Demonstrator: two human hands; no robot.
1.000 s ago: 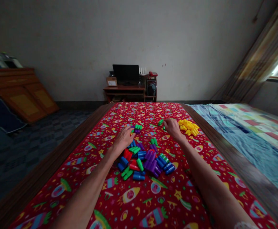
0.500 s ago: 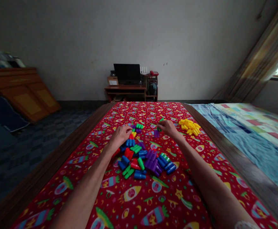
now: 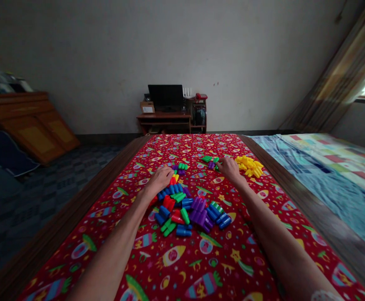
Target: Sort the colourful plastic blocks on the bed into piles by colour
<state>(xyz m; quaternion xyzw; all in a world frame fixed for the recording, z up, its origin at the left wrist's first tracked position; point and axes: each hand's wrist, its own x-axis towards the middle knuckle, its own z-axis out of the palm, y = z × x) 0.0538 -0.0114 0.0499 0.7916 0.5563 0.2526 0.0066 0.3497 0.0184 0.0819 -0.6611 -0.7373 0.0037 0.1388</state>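
Observation:
My left hand is at the far left of a mixed pile of plastic building blocks, its fingers curled downward. Whatever lies under its fingertips is hidden. Close by are yellow and red blocks, with green and purple blocks just past the fingertips. Farther right, my right hand has thumb and fingers closed at a small green block, mostly covered. A purple block and green blocks lie beside it. The mixed pile holds blue blocks and purple blocks nearer me.
A heap of yellow blocks lies right of my right hand. The table wears a red patterned cloth. A bed adjoins on the right. Beyond stands a desk with a monitor; a wooden cabinet is at left.
My right hand has moved slightly right, toward the yellow heap. The purple block has shifted away from me and right, beside green blocks now in plain view. My left hand has barely moved.

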